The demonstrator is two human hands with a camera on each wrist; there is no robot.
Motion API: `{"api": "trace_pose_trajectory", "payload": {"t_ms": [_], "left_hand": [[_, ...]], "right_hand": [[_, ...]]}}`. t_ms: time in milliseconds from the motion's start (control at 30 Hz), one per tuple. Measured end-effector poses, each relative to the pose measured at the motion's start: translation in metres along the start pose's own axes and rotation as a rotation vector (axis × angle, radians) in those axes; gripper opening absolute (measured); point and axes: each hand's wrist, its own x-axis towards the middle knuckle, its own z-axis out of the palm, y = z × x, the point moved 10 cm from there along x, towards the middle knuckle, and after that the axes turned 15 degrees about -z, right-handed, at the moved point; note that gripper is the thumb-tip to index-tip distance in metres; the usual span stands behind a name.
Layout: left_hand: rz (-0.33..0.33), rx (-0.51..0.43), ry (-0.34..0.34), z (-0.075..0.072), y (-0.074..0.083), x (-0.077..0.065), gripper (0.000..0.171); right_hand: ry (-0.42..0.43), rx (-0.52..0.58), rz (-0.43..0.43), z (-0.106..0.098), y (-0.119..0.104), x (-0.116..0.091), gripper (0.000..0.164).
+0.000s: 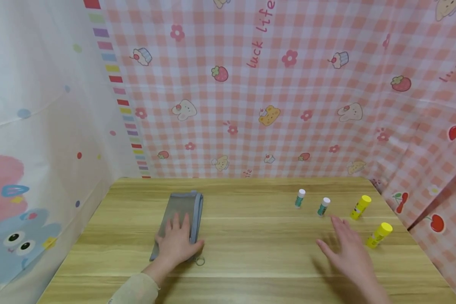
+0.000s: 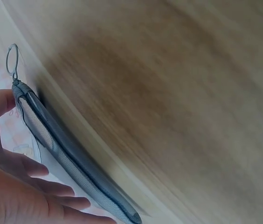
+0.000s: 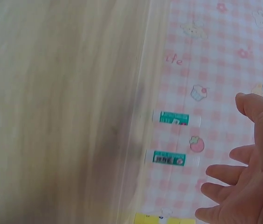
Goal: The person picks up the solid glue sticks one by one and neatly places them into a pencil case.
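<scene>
A flat grey zip pouch (image 1: 180,204) with a small ring (image 1: 200,261) at its near corner lies at the left of the wooden table. Over it my left hand (image 1: 176,242) spreads its fingers, thumb beside the zip edge. The left wrist view shows the pouch (image 2: 71,149) edge-on, with relaxed fingers near it; contact is hard to judge. My right hand (image 1: 349,251) hovers with spread fingers and holds nothing. Near it stand two green-and-white glue sticks, one farther left (image 1: 299,198) and one closer (image 1: 324,207), and two yellow glue sticks, one behind (image 1: 361,207), one nearer (image 1: 380,235).
The wood-grain table (image 1: 251,249) runs back to a pink checked curtain (image 1: 232,93). A white patterned curtain (image 1: 53,139) hangs along the left side, and more checked cloth (image 1: 433,169) falls along the right edge.
</scene>
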Motion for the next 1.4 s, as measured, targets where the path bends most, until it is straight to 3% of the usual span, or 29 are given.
{"api": "trace_pose_trajectory", "payload": {"t_ms": [567, 767, 1067, 1400], "left_hand": [[-0.032, 0.061, -0.033, 0.006, -0.006, -0.001, 0.089], [-0.030, 0.054, -0.028, 0.007, -0.005, -0.001, 0.079], [-0.011, 0.038, -0.035, 0.006, -0.002, -0.004, 0.064], [-0.021, -0.004, -0.054, 0.009, -0.003, -0.004, 0.062]], "right_hand": [[-0.009, -0.001, 0.028, -0.009, 0.012, -0.011, 0.082], [0.019, -0.017, 0.026, -0.015, 0.016, -0.014, 0.079], [0.047, -0.007, 0.105, -0.028, 0.026, -0.019, 0.069], [0.138, -0.019, 0.152, -0.047, 0.038, -0.028, 0.061]]}}
